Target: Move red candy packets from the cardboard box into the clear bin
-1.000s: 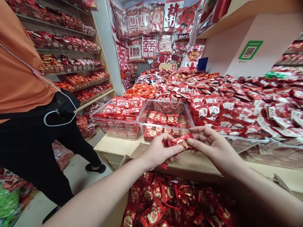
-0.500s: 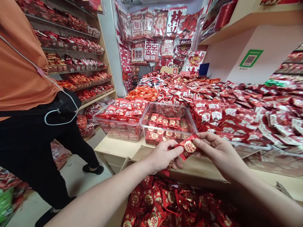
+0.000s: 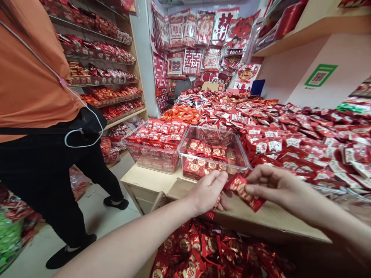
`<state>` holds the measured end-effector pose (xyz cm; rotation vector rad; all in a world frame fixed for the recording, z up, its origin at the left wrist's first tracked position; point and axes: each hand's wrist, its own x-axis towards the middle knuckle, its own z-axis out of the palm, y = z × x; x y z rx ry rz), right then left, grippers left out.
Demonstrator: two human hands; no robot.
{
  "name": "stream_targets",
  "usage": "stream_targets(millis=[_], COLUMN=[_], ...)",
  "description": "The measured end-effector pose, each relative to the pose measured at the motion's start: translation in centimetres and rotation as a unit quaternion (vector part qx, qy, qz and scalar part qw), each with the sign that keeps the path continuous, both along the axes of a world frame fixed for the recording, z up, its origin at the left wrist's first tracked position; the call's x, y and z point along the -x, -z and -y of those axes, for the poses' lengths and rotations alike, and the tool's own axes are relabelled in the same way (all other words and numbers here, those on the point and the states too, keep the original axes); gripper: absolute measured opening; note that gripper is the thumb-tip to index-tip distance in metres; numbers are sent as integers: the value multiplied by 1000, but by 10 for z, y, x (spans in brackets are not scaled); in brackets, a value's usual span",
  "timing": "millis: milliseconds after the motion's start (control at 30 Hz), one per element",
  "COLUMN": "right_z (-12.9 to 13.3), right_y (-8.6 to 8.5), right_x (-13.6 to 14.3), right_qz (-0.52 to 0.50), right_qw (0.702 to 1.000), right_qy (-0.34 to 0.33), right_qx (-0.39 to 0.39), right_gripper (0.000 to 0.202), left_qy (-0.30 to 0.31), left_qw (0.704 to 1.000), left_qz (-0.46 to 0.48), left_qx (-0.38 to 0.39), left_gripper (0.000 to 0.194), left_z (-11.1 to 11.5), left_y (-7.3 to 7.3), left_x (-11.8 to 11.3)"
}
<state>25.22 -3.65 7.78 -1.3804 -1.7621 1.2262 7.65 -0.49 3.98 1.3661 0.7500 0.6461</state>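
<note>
Between finger and thumb of my right hand [image 3: 271, 185] is a red candy packet [image 3: 245, 193] with a gold print, tilted and slightly blurred. My left hand [image 3: 204, 195] is closed beside it; another red packet [image 3: 211, 213] pokes out below its curled fingers, mostly hidden by them. Both hands are above the near edge of a clear plastic bin [image 3: 245, 168], where similar packets stand in rows at the front. Below my wrists, a cardboard box [image 3: 278, 216] holds a loose heap of the same red packets [image 3: 210, 245].
A second clear bin [image 3: 158, 156] of red packets stands to the left. Heaped packets [image 3: 290, 143] cover the counter behind and right. A person in an orange top [image 3: 31, 85] stands at left, before stocked shelves [image 3: 101, 63].
My right hand has moved slightly right and turned its packet, while the left thumb has come off that packet's face. The view has shifted a little to the left.
</note>
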Motion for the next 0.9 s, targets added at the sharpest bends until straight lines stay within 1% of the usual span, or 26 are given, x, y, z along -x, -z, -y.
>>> stream_targets(millis=[33,100,167,200,233,267,333,400,500,600,700,767,900], right_z=[-2,-13,-31,-43,-57,-71,-100,-124,-148,-159,-166,-169,-169], right_y=[-5,-20,-35,-40,-44,-45,-40,-29,-9,7,18,22,30], right_x=[-2,-4,-3,0,5,12,28,44,60,67,71,72,74], right_qz=[10,15,-17,-43,-69,-91,-92,-54,-9,28,75,104,160], right_qw=[1000,995,986,982,980,981,984,980,972,964,951,945,937], right_qy=[18,74,134,153,161,160,149,150,143,114,94,81,64], right_qx=[-15,-57,-97,-102,-90,-58,43,123,186,240,283,299,303], right_gripper=[29,30,32,32,31,28,20,19,23,23,23,21,15], left_qy=[-14,-32,-26,-18,-11,-6,-7,-11,-11,-9,-5,-3,3], left_qw=[1000,999,999,1000,1000,1000,1000,1000,1000,1000,999,999,999], left_qz=[9,22,24,20,14,11,6,-2,-10,-24,-35,-36,-45], left_qx=[6,14,16,14,11,7,1,-4,-9,-12,-17,-18,-21], left_gripper=[36,40,40,39,36,33,28,24,21,18,17,17,17], left_z=[0,-1,-2,-3,-3,-3,-2,0,1,1,1,1,1], left_y=[1,3,4,5,5,4,3,2,1,2,5,6,6], left_x=[0,-2,-3,-4,-4,-5,-4,-4,-2,-1,0,1,1])
